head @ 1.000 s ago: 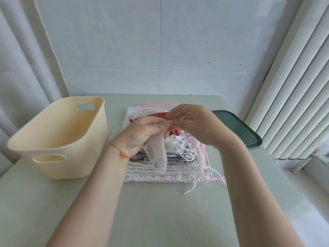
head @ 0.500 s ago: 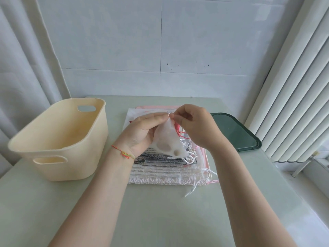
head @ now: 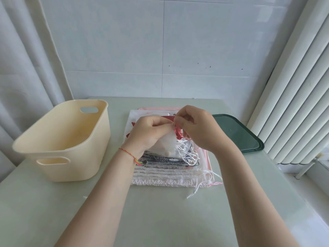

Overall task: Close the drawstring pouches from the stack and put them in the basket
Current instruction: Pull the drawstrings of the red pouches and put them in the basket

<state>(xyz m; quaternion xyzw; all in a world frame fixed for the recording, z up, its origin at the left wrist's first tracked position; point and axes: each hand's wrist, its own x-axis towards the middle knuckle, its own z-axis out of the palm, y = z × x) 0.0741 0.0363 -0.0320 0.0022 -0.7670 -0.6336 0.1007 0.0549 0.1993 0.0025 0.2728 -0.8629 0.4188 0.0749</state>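
1. My left hand (head: pixel 151 133) is curled round the gathered neck of a small white pouch (head: pixel 167 146), holding it up off the stack (head: pixel 170 168) so the mouth faces my other hand and the body hangs free.
2. My right hand (head: pixel 197 129) pinches the red drawstring (head: pixel 179 133) at that mouth, fingers bent tight; I judge I am set to draw it shut against the left hand's grip.
3. Both wrists sit raised over the stack, forearms angled in from the near table edge.
4. The remaining pouches lie flat below, cords trailing right.
5. The cream basket (head: pixel 58 139) stands to my left on the table (head: pixel 160 220), seemingly without pouches so far.
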